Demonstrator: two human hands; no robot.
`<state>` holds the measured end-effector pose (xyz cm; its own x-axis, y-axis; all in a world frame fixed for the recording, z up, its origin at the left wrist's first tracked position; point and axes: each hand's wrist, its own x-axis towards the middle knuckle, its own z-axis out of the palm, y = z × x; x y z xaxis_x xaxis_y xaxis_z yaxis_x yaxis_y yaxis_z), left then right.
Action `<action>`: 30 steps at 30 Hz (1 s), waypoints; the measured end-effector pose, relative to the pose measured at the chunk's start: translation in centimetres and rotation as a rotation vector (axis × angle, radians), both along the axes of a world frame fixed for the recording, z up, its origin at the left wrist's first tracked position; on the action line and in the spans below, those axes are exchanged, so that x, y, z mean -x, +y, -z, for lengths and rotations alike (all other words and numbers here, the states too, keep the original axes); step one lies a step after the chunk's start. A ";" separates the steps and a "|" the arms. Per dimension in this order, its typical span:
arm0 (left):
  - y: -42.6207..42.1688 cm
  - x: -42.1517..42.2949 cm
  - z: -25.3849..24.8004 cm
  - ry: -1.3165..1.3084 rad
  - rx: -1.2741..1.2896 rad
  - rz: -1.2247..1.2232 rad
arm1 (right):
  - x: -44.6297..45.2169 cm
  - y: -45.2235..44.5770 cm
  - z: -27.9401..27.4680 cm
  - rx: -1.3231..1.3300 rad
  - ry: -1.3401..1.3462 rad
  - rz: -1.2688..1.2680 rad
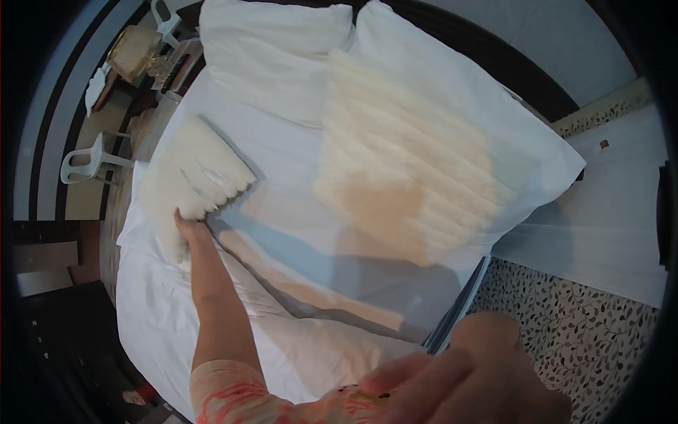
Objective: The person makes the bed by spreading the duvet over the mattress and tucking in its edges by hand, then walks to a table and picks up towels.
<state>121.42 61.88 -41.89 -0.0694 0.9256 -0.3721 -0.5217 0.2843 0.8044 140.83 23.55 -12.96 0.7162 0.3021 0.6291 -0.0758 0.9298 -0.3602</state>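
On the left side of the bed, my left hand (189,225) grips the scalloped edge of a cream fluffy cushion (201,159). A second cream fluffy cushion (417,155), with ribbed stripes, lies flat on the white sheet at the centre right, touching the white pillows. My right hand (459,378) is close to the camera at the lower right, over the bed's near corner; its fingers are blurred, and whether it holds anything is not clear. A folded white cover (332,353) lies across the near part of the bed.
Two white pillows (268,56) (438,63) rest against the dark headboard (494,46). White plastic chairs (88,162) and a small table with items stand at the left. A white curtain (600,219) and a leaf-patterned surface (565,332) are at the right.
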 end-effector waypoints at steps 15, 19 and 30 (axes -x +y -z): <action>0.8 -27.9 -5.3 0.756 -0.552 0.563 | -15.1 -10.9 20.9 1.266 0.184 0.954; 1.7 -28.0 -1.8 0.917 -0.565 0.738 | -12.7 -11.0 24.0 1.479 0.367 0.434; -11.4 -13.1 0.5 1.199 -0.799 0.888 | -12.0 -8.4 25.8 1.193 0.626 0.568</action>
